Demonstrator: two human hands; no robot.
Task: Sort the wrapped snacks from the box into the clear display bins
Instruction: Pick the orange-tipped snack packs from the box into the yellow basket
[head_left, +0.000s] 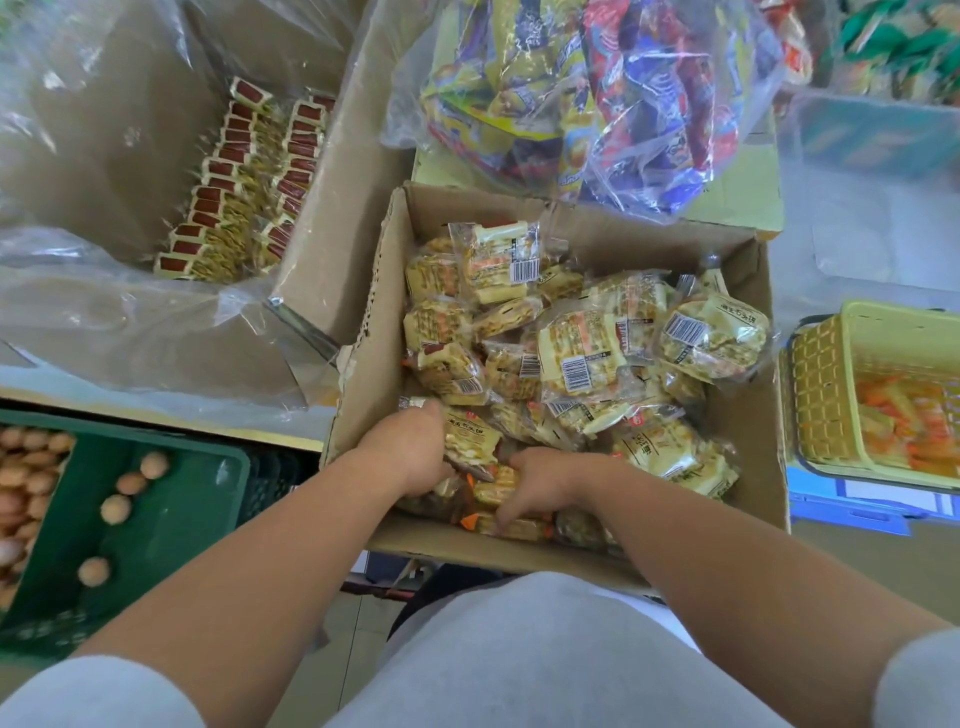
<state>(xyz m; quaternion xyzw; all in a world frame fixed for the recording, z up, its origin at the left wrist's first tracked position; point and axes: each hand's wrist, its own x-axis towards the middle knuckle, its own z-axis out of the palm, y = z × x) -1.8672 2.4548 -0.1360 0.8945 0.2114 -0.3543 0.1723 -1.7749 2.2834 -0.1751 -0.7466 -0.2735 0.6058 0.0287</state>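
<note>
An open cardboard box (748, 415) in front of me holds several yellow wrapped snack packs (576, 348). Both hands are down in its near end. My left hand (410, 452) curls over a yellow pack (470, 441) at the near left. My right hand (540, 483) reaches left with fingers bent down onto small orange-and-yellow packs (509, 525) along the near wall. Its fingertips are hidden among the wrappers.
A large plastic-lined carton (322, 218) with rows of red-and-yellow packs (234, 192) stands at the left. A clear bag of mixed snacks (597, 93) lies behind the box. A yellow basket (831, 395) stands at the right, a green crate (182, 499) with eggs (115, 508) at the near left.
</note>
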